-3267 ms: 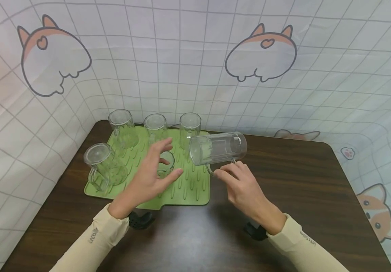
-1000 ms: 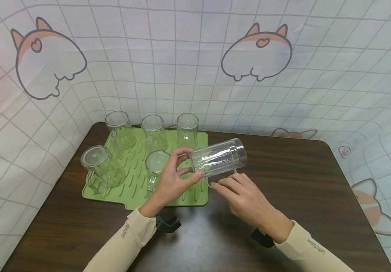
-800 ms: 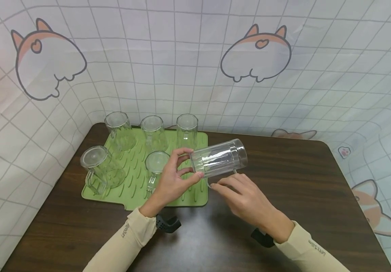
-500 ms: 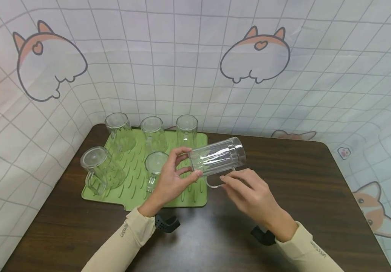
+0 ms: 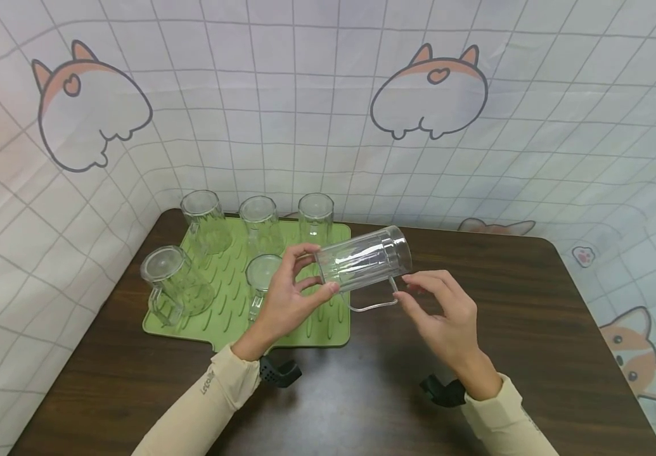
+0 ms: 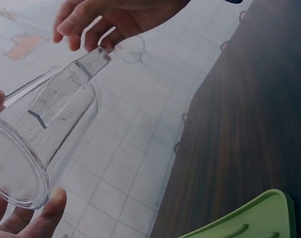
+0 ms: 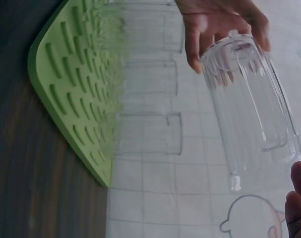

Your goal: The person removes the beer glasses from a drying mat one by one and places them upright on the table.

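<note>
A clear glass mug (image 5: 364, 259) is held aslant in the air, its base to the left and its open rim to the right. My left hand (image 5: 288, 297) grips it round the base end, thumb on the near side and fingers on the far side. The mug's handle (image 5: 370, 307) hangs underneath, towards me. My right hand (image 5: 444, 310) is at the rim-side end of the handle, thumb and forefinger parted and bent. In the left wrist view, the right fingertips (image 6: 107, 45) come close to or touch the handle; contact is unclear.
Several glass mugs stand upside down on a green drying mat (image 5: 310, 332), including a back-left mug (image 5: 208, 221) and a front-left mug (image 5: 176, 278). The mat lies on a dark wooden table (image 5: 499, 285). A white grid-patterned cloth (image 5: 282, 95) hangs behind.
My left hand has moved right from above the mat and taken the mug's base. My right hand has loosened from the handle and shifted right towards the rim.
</note>
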The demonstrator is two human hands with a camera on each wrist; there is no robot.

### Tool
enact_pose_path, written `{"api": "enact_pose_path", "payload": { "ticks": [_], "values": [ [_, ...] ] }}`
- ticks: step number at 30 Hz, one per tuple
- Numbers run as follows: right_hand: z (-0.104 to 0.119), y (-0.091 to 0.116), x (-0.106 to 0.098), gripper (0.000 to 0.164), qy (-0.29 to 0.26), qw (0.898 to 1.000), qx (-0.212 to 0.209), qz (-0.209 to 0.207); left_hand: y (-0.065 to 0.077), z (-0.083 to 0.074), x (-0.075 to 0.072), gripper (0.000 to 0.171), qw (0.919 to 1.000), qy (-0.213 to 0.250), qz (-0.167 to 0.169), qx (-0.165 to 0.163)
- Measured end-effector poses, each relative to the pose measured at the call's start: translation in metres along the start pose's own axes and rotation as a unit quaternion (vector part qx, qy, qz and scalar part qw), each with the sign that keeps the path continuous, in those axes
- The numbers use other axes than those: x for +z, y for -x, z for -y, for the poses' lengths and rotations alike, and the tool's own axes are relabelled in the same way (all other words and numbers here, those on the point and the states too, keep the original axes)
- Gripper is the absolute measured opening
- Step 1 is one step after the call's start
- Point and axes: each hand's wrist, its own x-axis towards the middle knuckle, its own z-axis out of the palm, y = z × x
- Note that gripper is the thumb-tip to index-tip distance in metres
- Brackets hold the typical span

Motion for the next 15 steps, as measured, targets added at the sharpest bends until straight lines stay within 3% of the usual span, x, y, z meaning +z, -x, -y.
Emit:
{"api": "enact_pose_path", "payload": {
  "ticks": [4, 7, 15],
  "values": [
    [-0.002, 0.007, -0.001, 0.022, -0.056, 0.996, 0.073, -0.009, 0.000, 0.000, 0.000, 0.066, 1.0000, -0.002, 0.000, 0.000],
    [-0.001, 0.012, 0.001, 0.029, -0.087, 0.987, 0.135, -0.019, -0.001, 0.001, 0.000, 0.066, 1.0000, -0.006, 0.002, 0.005],
    [0.004, 0.026, 0.010, 0.022, -0.134, 0.946, 0.290, -0.045, -0.001, 0.000, 0.003, 0.065, 0.9999, -0.013, 0.001, 0.010]
  ]
}}
